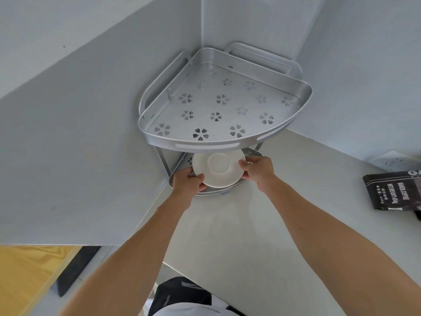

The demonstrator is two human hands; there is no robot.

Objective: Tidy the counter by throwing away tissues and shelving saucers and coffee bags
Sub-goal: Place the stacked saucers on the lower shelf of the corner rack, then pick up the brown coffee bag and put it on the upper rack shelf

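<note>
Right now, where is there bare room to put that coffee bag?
The top tier of the corner rack is bare. The counter between rack and coffee bag is free too. The lower tier is crowded: both hands hold the saucer there.

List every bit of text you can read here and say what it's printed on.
"BAKED COFFEE" on the black coffee bag.
"NET WEIGHT:454g" on the same bag, beside it.
"GA", large letters cut off by the picture edge, at the bag's top.
Smaller lines next to these on the bag are too small to read.
No text on the saucer or the shelf.
</note>
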